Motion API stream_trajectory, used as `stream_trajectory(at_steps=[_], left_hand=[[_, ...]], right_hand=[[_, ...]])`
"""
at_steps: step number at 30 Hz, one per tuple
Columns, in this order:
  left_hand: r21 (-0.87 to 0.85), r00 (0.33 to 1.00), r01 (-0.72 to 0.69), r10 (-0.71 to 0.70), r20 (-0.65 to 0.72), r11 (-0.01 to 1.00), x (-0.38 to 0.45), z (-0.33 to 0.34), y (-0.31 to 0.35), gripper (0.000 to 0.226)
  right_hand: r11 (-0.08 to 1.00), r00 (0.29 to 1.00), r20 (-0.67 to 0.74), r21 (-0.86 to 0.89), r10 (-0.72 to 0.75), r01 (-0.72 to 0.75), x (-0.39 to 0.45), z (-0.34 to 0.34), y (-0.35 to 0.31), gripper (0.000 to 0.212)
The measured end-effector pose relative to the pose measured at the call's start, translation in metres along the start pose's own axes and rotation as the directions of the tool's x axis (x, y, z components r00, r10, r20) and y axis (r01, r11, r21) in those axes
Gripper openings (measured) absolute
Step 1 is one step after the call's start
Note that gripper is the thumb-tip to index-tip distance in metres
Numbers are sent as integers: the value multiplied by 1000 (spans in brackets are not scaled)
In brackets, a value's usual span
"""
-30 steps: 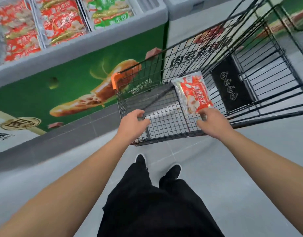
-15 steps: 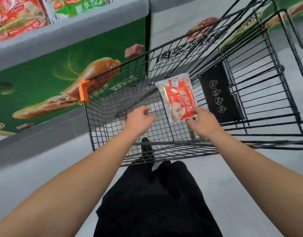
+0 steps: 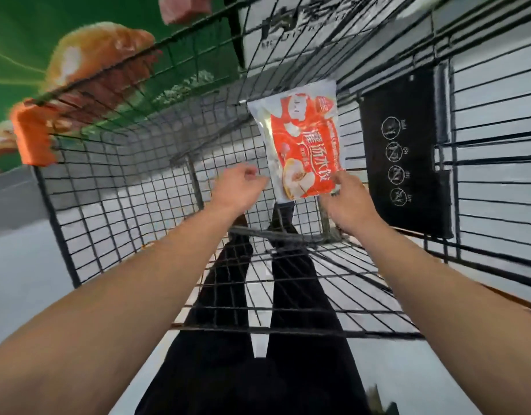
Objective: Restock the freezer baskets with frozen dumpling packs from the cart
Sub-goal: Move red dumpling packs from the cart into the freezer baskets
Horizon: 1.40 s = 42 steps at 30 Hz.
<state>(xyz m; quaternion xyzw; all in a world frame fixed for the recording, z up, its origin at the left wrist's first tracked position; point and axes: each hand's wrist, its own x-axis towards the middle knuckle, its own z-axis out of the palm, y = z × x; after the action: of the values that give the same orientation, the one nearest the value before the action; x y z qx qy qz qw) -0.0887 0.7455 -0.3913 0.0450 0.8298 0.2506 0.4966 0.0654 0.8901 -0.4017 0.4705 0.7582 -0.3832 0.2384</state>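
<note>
A red and white frozen dumpling pack [image 3: 303,142] lies in the black wire cart [image 3: 114,181], standing tilted against the mesh. My right hand [image 3: 348,202] grips the pack's lower right corner. My left hand [image 3: 237,187] is inside the cart just left of the pack, fingers loosely curled and apart, holding nothing and a little short of the pack's lower left edge. The freezer baskets are out of view.
The freezer's green front panel [image 3: 34,40] with food pictures runs along the upper left, behind the cart. An orange corner bumper [image 3: 31,130] caps the cart's left corner. A black warning plate [image 3: 405,151] hangs on the cart's right side. My legs show through the mesh.
My head has leaned down and over the cart, so the freezer baskets left the view. Both hands reached deeper in; my left hand let go of the cart rim and neared the pack.
</note>
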Motion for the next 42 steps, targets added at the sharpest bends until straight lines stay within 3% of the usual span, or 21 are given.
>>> stream_trajectory(at_steps=[2, 6, 11, 13, 16, 18, 21, 26, 29, 31, 33, 36, 39, 42], left_hand=[[-18, 999, 44, -44, -17, 999, 24, 16, 1, 40], [-56, 993, 112, -113, -19, 992, 67, 40, 12, 38], [-95, 990, 127, -133, -54, 987, 110, 64, 15, 67], [-133, 989, 136, -142, -36, 982, 116, 69, 9, 60], [-183, 994, 107, -111, -12, 977, 125, 71, 1, 16], [-188, 996, 85, -89, -13, 979, 128, 70, -5, 16], [-274, 993, 114, -118, 2, 955, 122, 63, -19, 18], [-481, 948, 319, -275, 162, 817, 89, 39, -64, 12], [-445, 911, 409, -336, 237, 797, 73, 32, -94, 25], [-346, 905, 417, -347, 249, 841, 66, 24, -114, 19], [-294, 925, 376, -337, 173, 879, 63, 11, -126, 6], [-243, 957, 280, -290, -4, 929, 73, -10, -133, 16], [-151, 959, 207, -231, -163, 967, 91, -25, -137, 24], [-39, 966, 124, -130, -224, 992, 113, -31, -135, 36]], right_hand=[[1000, 1000, 14, 6, 12, -12, 28, 6, 11, 47], [999, 1000, 3, 35, 3, -3, 80, 12, 26, 37], [996, 996, -5, 35, -85, 85, 116, 15, 25, 61], [991, 995, -51, 93, -90, 94, 120, 17, 21, 67], [990, 997, -51, 127, -60, 67, 126, 23, 21, 69], [990, 997, -40, 125, -60, 65, 127, 28, 17, 69], [988, 996, -3, 124, -91, 91, 117, 38, 4, 75], [977, 972, 111, 66, -209, 203, 99, 62, -25, 89], [952, 923, 255, -27, -289, 305, 99, 76, -46, 89], [923, 888, 317, -82, -333, 376, 95, 90, -57, 87], [913, 883, 313, -97, -350, 396, 87, 103, -61, 80], [937, 942, 143, -136, -303, 322, 80, 115, -46, 58], [982, 989, -14, -121, -150, 147, 71, 122, -17, 35], [996, 996, -88, -85, 8, -15, 60, 128, 8, 34]])
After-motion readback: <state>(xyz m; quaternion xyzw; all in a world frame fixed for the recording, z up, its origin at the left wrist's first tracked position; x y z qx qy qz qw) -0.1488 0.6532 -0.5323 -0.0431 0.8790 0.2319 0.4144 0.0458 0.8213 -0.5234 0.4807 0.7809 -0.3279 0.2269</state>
